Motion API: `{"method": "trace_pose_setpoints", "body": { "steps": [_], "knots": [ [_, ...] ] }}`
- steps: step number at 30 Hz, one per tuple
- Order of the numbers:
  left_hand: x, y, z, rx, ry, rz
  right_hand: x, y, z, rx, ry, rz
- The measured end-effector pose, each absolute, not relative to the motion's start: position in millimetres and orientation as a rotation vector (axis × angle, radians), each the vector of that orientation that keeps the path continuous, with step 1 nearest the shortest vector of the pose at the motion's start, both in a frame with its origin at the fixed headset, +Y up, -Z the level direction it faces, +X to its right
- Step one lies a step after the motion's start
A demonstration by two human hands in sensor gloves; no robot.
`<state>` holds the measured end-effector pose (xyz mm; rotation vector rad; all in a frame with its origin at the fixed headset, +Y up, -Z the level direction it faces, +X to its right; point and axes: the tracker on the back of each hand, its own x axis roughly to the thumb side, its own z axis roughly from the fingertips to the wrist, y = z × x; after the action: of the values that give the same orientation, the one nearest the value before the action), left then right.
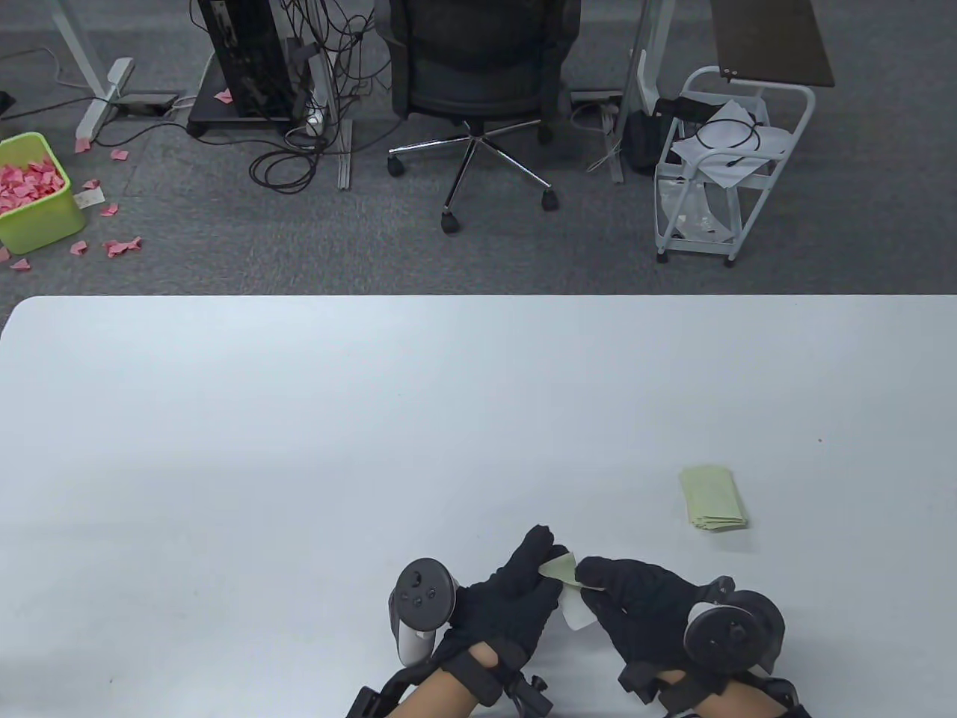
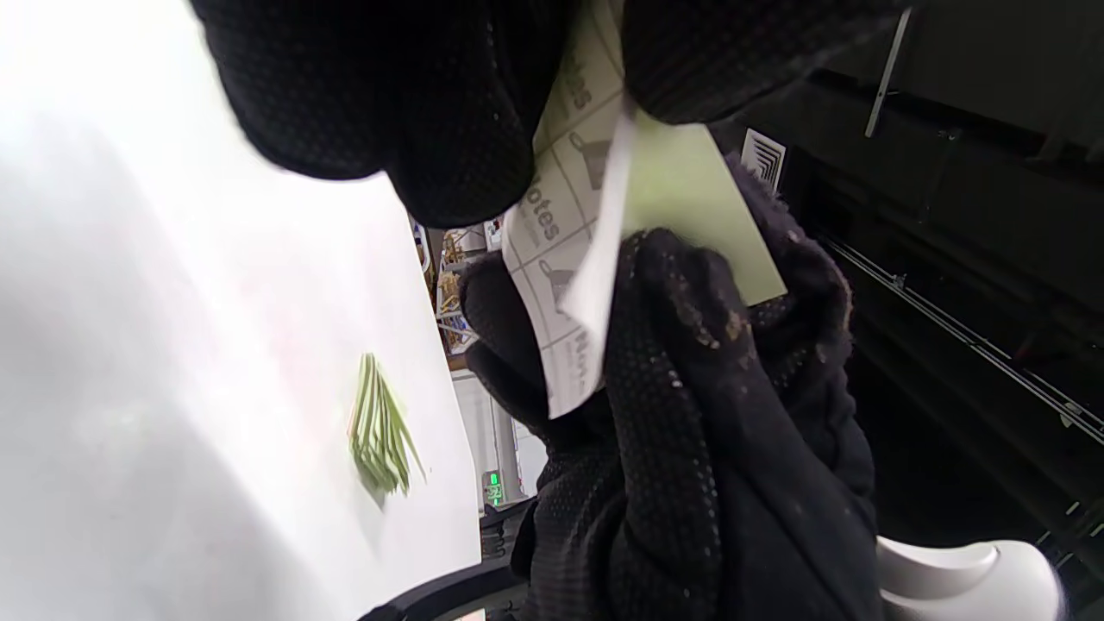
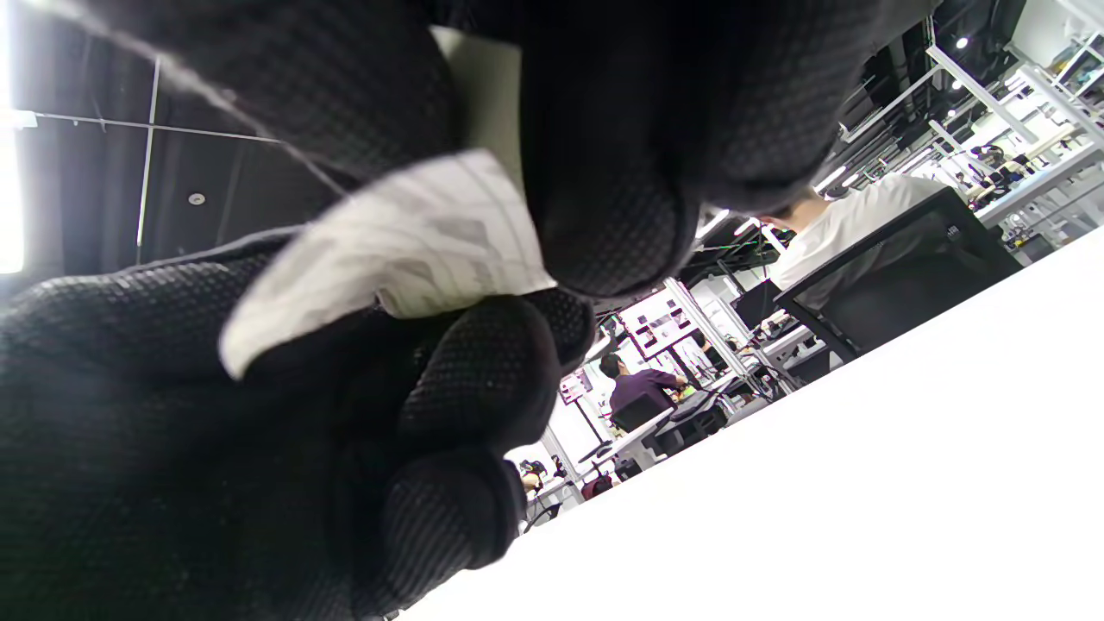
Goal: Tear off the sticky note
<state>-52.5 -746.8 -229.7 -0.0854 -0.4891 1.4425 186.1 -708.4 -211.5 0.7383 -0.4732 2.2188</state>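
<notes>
Both gloved hands meet low at the table's front middle. My left hand (image 1: 549, 557) pinches a white printed backing sheet (image 1: 576, 612), which also shows in the left wrist view (image 2: 561, 259) and the right wrist view (image 3: 405, 241). My right hand (image 1: 588, 577) pinches a pale green sticky note (image 1: 561, 568) that lies against that sheet. The note's edge stands off the sheet in the left wrist view (image 2: 690, 194). The right hand's fingers (image 2: 681, 345) cover the note's lower part. Both hands are held a little above the table.
A fanned pile of green notes (image 1: 714, 499) lies on the white table (image 1: 299, 449) to the right of the hands; it also shows in the left wrist view (image 2: 379, 431). Beyond the far edge stand an office chair (image 1: 478, 82) and a white cart (image 1: 721, 164).
</notes>
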Motion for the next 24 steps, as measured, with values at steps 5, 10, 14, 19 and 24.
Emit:
{"method": "trace_pose_setpoints", "body": {
  "steps": [5,10,14,19,24],
  "knots": [
    [-52.8,-747.6,-229.8,-0.089,-0.469,1.409,185.3,-706.6,-208.4,0.753,-0.534,2.207],
    [-49.4,-747.7,-228.8,-0.084,-0.465,1.336,186.7,-704.9,-207.6,0.746,-0.551,2.193],
    [-52.1,-749.8,-228.2,-0.051,-0.413,1.351,183.8,-702.2,-204.0,0.818,-0.599,2.217],
    [-58.3,-751.0,-229.7,-0.005,-0.343,1.394,179.4,-700.4,-199.8,0.908,-0.67,2.251],
    [-54.1,-745.7,-226.2,0.067,-0.379,1.35,177.7,-704.4,-202.2,0.879,-0.641,2.265]
  ]
}}
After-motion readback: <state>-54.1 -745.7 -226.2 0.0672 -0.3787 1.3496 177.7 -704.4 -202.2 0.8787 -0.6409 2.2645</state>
